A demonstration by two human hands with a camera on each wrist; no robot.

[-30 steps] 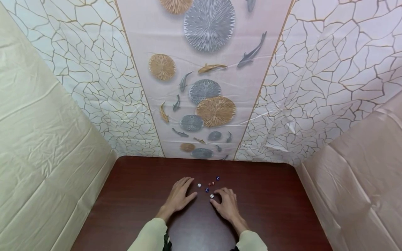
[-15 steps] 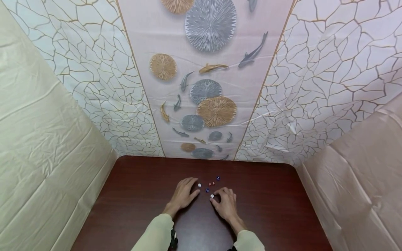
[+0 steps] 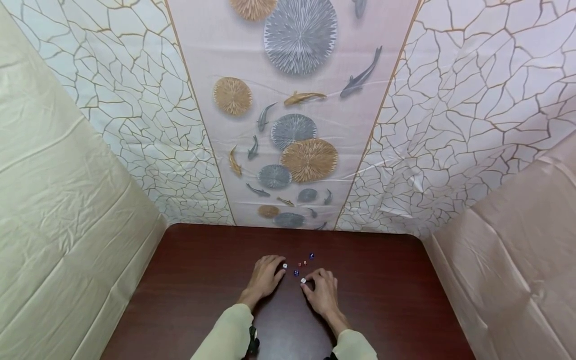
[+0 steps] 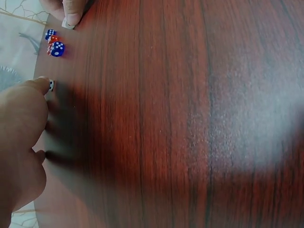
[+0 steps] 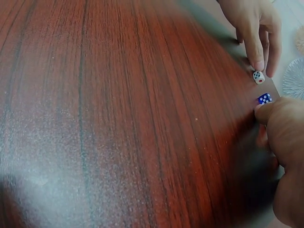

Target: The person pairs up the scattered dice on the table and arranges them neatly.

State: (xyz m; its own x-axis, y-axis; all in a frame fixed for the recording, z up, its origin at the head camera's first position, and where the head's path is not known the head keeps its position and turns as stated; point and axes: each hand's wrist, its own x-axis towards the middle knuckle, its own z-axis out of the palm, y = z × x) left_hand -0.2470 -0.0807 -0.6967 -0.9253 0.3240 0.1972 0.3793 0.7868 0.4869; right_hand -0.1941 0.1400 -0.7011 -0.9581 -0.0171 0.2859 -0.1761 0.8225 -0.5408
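My left hand (image 3: pixel 264 278) lies low over the table with thumb and index fingertip pinching a white die (image 3: pixel 285 266). That die shows a red pip in the right wrist view (image 5: pixel 258 77). My right hand (image 3: pixel 323 295) pinches another white die (image 3: pixel 303 281), nearer to me, between thumb and index finger. In the left wrist view only a sliver of this die (image 4: pixel 68 23) shows beside the thumb. Between the hands sits a blue die (image 3: pixel 296 273) with white pips. Beyond it are two small red dice (image 3: pixel 300 264) and a second blue die (image 3: pixel 312 255).
The dark reddish-brown wooden table (image 3: pixel 382 290) carries the dice and has rounded far corners. A patterned cloth (image 3: pixel 288 200) with fish and round leaves hangs behind it. Beige padded panels (image 3: pixel 67 225) rise on both sides.
My left hand has moved right to the far-left white die, its thumb and index finger closing in on it. The right hand stays at its white die; the other dice have not moved.
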